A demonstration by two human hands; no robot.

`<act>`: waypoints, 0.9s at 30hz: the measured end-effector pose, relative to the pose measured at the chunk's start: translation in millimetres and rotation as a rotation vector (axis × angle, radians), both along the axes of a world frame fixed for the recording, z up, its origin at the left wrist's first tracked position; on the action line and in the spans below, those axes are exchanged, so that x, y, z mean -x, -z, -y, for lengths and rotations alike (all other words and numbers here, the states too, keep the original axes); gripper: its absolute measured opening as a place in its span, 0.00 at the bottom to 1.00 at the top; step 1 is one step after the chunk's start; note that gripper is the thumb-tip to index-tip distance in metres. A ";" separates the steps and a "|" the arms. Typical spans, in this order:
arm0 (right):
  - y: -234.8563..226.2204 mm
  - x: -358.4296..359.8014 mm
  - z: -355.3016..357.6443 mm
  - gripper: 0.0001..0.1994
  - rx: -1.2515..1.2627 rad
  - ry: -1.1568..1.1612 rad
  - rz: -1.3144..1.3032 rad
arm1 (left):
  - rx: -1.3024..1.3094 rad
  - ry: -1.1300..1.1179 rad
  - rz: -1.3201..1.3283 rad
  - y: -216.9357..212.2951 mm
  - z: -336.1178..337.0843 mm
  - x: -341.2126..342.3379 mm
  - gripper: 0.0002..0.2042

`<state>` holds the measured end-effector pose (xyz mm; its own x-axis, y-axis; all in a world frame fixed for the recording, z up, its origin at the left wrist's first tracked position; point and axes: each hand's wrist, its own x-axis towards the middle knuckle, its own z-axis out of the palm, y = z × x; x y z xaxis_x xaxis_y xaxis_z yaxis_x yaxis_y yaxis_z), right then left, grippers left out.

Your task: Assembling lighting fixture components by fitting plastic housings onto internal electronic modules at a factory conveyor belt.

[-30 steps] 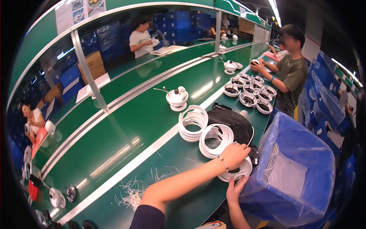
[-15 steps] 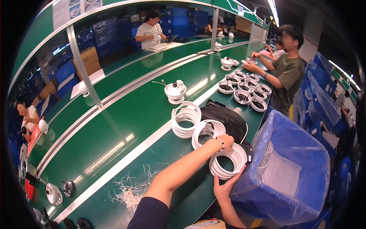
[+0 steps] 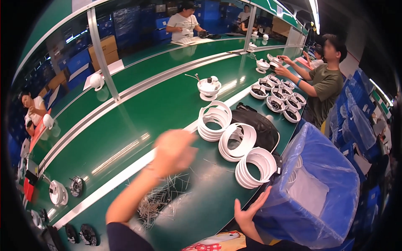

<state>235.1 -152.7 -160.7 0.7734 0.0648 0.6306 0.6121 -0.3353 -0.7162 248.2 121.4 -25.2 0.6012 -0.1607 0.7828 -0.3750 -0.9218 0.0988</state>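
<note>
Head view, at a green assembly bench [image 3: 125, 138]: the person's right hand [image 3: 250, 209] rests open and empty at the near edge, fingers spread, just below the nearest of three stacks of white rings [image 3: 256, 167]; the stacks stand in a row beside a black mesh pouch [image 3: 257, 125], the nearest close to a blue-lined bin [image 3: 318, 188]; the left hand [image 3: 173, 151] hangs above a litter of thin white offcuts [image 3: 161, 198], smeared by motion, so its grip cannot be told; the work looks to sit between stacking steps, and the next move would call for a clean reach to the nearest stack; a co-worker in green [image 3: 326, 83] handles white housings farther along; the bin's contents are hard to make out.
</note>
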 end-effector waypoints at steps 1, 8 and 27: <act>4.3 12.8 -3.1 0.47 0.003 -0.093 0.000 | -0.028 -0.183 -0.052 4.6 -45.2 26.0 0.15; 28.6 55.8 -20.9 0.43 0.285 -0.371 0.236 | 0.202 -1.706 -0.707 81.5 -283.0 281.1 0.39; 13.2 61.2 -25.7 0.32 0.425 -0.341 0.198 | 0.193 -1.255 -0.550 100.5 -272.8 326.0 0.32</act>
